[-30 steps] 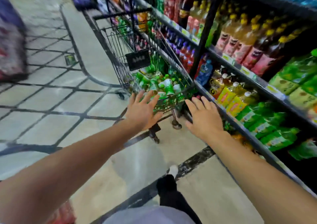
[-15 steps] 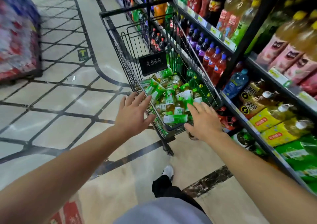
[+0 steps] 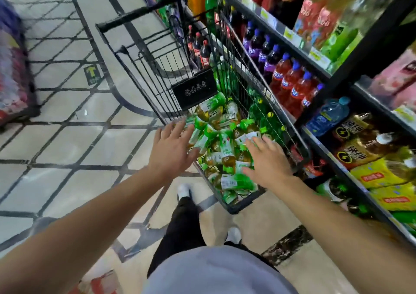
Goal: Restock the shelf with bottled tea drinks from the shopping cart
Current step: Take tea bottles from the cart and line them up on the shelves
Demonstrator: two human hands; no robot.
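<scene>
Over the cart [image 3: 243,206], left hand [image 3: 172,148] and right hand [image 3: 266,160] reach, each grip released; bottles [image 3: 227,156] all still unshelved.

**Wire, plastic and polished tile**

The shopping cart [image 3: 157,68] was black-coated metal wire, matt in finish. The tea bottles [image 3: 227,156] in it were clear plastic with glossy green labels. The floor [image 3: 67,140] was smooth, shiny tile. The shelf [image 3: 324,73] had dark metal edges carrying paper price tags.

head view – looks down, close over cart [image 3: 157,68]
</scene>
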